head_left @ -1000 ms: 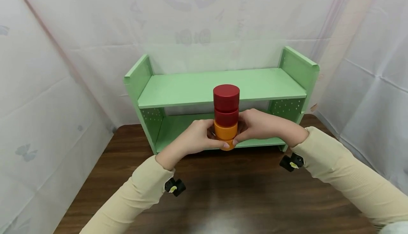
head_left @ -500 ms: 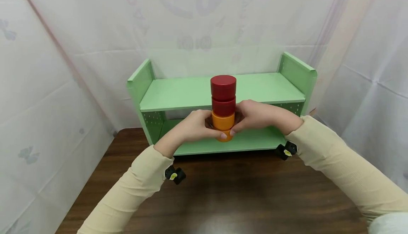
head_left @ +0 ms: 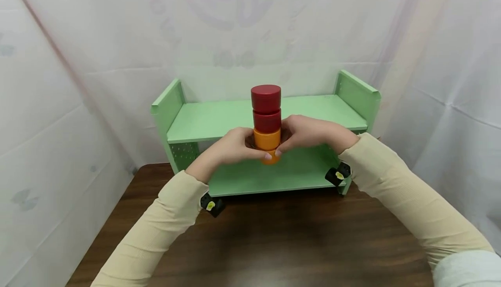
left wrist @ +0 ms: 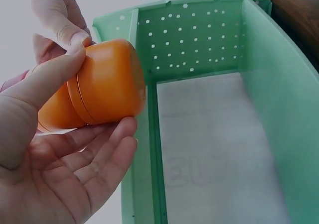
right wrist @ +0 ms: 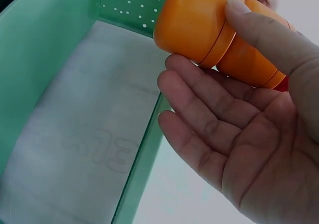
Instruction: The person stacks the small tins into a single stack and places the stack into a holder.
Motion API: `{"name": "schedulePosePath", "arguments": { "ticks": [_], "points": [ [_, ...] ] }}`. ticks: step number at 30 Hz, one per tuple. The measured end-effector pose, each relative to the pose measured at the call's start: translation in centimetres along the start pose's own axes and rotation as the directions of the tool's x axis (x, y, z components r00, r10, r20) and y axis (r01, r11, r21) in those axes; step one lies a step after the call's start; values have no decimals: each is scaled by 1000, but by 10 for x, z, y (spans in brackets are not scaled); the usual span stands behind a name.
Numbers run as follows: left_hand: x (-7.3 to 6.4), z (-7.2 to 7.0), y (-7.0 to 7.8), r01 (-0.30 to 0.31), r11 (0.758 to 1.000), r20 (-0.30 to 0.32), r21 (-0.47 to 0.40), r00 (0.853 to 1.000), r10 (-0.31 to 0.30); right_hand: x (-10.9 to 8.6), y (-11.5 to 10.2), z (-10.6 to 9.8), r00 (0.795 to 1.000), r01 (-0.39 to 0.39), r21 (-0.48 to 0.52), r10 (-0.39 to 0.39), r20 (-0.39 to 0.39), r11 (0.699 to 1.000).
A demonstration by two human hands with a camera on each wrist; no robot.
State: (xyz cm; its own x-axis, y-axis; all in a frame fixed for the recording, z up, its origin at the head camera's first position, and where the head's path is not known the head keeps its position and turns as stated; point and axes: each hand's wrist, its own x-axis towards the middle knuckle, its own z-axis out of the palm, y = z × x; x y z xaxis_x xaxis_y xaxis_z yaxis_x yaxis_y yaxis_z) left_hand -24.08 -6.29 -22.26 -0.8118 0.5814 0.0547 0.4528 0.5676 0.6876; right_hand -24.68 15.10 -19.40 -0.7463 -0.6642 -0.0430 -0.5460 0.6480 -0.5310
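A tall upright stack of round containers is held in front of the green shelf unit (head_left: 219, 119), overlapping its upper shelf edge in the head view. Its upper part is a red container (head_left: 266, 100); its lower part is an orange container (head_left: 268, 139). My left hand (head_left: 235, 147) grips the orange part from the left, thumb on the near side and fingers behind. From the right my right hand (head_left: 307, 132) grips it the same way, the two thumb tips close together. Both wrist views show the orange container's underside end (left wrist: 112, 82) off any surface, with fingers beneath its side.
The shelf unit has raised side panels (head_left: 358, 98), an upper board and a lower board (head_left: 270, 178). It stands at the back of a dark wooden table (head_left: 274, 239). White printed sheeting (head_left: 98, 30) encloses the back and sides.
Both hands have raised the stack, so its top now stands higher against the upper shelf. In the head view the shelf has shifted down and slightly left. The grip looks the same.
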Motion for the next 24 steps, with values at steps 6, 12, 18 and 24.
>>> {"name": "schedulePosePath", "arguments": {
  "ticks": [6, 12, 18, 24],
  "points": [
    [2, -9, -1, -3, 1000, -2, -30, 1000, 3, 5, -4, -6, 1000, -8, -38, 7, -16, 999],
    [7, -19, 3, -13, 1000, -23, 22, 1000, 13, 7, -9, -14, 999, -11, -45, 9, -41, 999],
    [9, -32, 8, -25, 998, -25, 65, 999, 27, 10, -14, -20, 998, 7, -51, -10, -62, 999],
    [11, -42, 12, -19, 998, -22, 57, 1000, 20, 16, -18, -27, 998, 10, -40, -13, -69, 999]
  ]
}}
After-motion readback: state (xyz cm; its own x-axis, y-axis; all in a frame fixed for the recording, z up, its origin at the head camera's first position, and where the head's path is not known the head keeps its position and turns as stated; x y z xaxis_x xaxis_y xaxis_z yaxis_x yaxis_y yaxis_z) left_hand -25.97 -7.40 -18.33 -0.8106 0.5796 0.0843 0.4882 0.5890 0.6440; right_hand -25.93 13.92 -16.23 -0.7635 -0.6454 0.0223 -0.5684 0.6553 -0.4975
